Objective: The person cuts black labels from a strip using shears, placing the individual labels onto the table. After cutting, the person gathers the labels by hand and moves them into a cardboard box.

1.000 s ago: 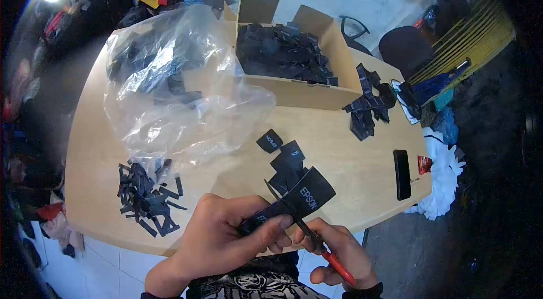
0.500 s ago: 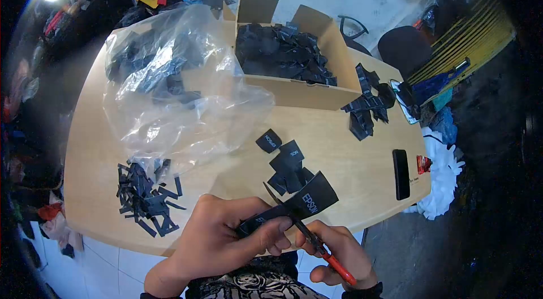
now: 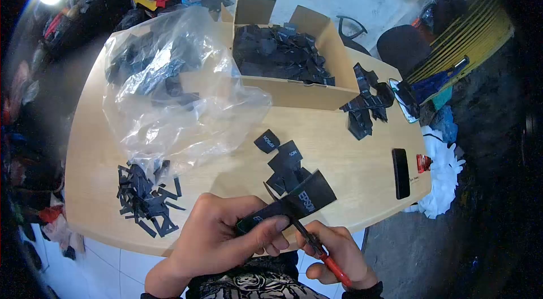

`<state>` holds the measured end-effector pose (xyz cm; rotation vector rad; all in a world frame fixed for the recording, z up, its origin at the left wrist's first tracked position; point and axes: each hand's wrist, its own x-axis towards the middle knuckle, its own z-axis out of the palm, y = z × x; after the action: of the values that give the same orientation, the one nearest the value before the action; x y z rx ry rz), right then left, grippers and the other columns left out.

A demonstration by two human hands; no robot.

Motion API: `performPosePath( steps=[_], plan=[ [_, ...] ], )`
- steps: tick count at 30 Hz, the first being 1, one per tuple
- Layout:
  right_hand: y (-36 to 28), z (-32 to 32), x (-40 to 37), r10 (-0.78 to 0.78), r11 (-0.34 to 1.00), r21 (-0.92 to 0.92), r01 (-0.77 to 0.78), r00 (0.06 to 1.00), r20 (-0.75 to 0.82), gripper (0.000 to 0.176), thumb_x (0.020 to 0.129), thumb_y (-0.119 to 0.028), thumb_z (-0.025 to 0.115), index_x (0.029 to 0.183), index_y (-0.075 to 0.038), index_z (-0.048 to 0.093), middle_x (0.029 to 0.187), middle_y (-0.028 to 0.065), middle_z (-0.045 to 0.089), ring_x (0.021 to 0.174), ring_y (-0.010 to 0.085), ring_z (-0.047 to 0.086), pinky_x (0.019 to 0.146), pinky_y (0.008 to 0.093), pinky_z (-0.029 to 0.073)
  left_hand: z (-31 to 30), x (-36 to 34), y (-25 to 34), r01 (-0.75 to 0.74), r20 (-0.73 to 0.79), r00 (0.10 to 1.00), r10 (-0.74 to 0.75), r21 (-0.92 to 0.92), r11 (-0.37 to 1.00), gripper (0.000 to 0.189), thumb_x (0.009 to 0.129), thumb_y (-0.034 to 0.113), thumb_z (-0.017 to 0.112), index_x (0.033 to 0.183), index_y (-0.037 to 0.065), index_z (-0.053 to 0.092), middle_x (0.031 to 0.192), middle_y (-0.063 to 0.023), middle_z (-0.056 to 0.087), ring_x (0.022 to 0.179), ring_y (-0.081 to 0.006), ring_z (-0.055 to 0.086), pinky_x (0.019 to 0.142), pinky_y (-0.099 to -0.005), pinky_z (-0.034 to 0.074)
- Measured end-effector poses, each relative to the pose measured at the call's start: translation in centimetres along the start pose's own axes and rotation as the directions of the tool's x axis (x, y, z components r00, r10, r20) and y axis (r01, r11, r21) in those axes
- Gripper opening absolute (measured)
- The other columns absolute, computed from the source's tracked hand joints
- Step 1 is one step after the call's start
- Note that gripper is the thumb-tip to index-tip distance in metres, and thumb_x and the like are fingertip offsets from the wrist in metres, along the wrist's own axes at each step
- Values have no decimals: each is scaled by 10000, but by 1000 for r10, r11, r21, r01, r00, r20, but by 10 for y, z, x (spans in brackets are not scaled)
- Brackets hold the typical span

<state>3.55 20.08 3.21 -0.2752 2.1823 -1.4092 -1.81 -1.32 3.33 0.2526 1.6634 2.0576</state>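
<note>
My left hand [image 3: 226, 242] is closed on a black fabric label strip [image 3: 314, 192] printed with white EPSON lettering, pinched between thumb and fingers. A pair of scissors [image 3: 334, 268] with red handles is gripped in my right hand [image 3: 342, 251]. Its blades cross the strip just beyond my left thumb, one blade tip showing past the strip's far edge. Beyond the strip lie several cut black labels [image 3: 287, 155] in a loose pile, and a single EPSON label [image 3: 267, 141] rests a little farther off.
Narrow black offcuts [image 3: 146, 200] are heaped at the table's left. Behind them spreads a clear plastic bag [image 3: 181, 112] with black pieces inside. A cardboard box [image 3: 305, 94] full of black labels stands at the back. Linked label strips [image 3: 367, 104] and a phone [image 3: 401, 174] lie right.
The scissor blades look slightly more closed across the strip, with less of the blade showing above it. Both hands stay in nearly the same place.
</note>
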Motion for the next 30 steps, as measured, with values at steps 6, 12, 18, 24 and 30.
performPosePath(
  steps=[6,12,18,24,30],
  plan=[
    [2,0,-1,16,1000,-21,-16,1000,-6,553,709,-351,746,1069,-30,476,711,81,542,607,173,546,583,258,426,-1,0,-1,-2,49,999,3,-16,1000,148,847,75,581,832,-67,621,675,-81,649,599,-95,614,544,-215,490],
    [0,0,0,7,1000,-18,-7,1000,-17,531,719,-354,736,1058,-34,483,687,82,537,595,172,543,574,257,421,-2,1,3,33,52,998,-34,19,999,152,845,79,585,814,-65,623,660,-77,645,602,-92,615,531,-214,481],
    [1,3,1,39,997,-58,-41,999,-37,495,714,-323,744,1029,-33,496,675,86,538,586,195,547,564,264,424,-4,2,-1,-2,56,998,4,-26,1000,154,850,83,579,811,-61,620,665,-79,646,602,-89,614,535,-209,475],
    [2,7,3,-21,996,-85,15,997,-71,459,714,-301,746,1005,-38,506,686,90,555,600,198,558,573,265,429,-6,3,2,44,71,997,-44,8,999,158,852,82,579,818,-67,615,659,-79,641,607,-93,614,544,-213,480],
    [0,13,6,-10,1000,-30,4,979,-206,528,623,-487,754,798,-52,513,555,-8,462,491,76,451,460,223,347,-4,4,1,49,20,999,-48,-69,996,141,797,52,623,729,-71,611,633,-133,641,538,-144,624,494,-239,510]
  ],
)
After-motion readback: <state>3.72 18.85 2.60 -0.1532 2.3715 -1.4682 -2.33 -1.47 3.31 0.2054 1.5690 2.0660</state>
